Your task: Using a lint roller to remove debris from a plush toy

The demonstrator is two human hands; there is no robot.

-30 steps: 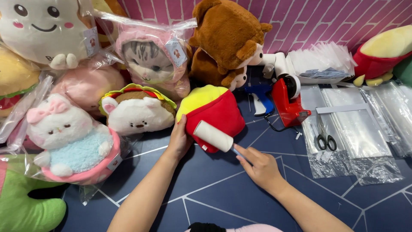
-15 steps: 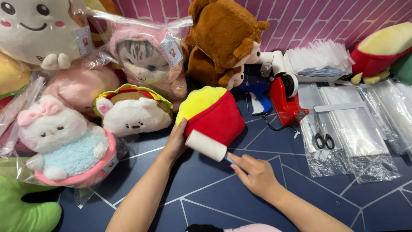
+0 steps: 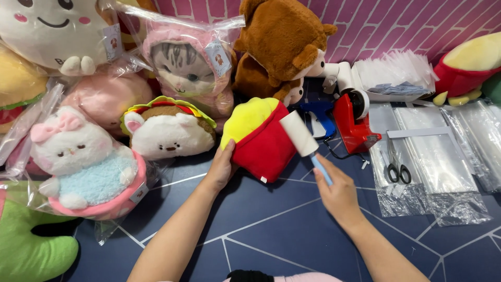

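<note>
Red and yellow plush shaped like a fries carton (image 3: 263, 138) is lying unbagged on the dark blue surface (image 3: 271, 230), so cleaning appears under way, bagging not begun. Left hand (image 3: 222, 167) is pressing its lower-left edge, at about eight o'clock. Right hand (image 3: 339, 193), at four o'clock, is gripping a lint roller (image 3: 302, 138) whose white head is touching the plush's right side.
</note>
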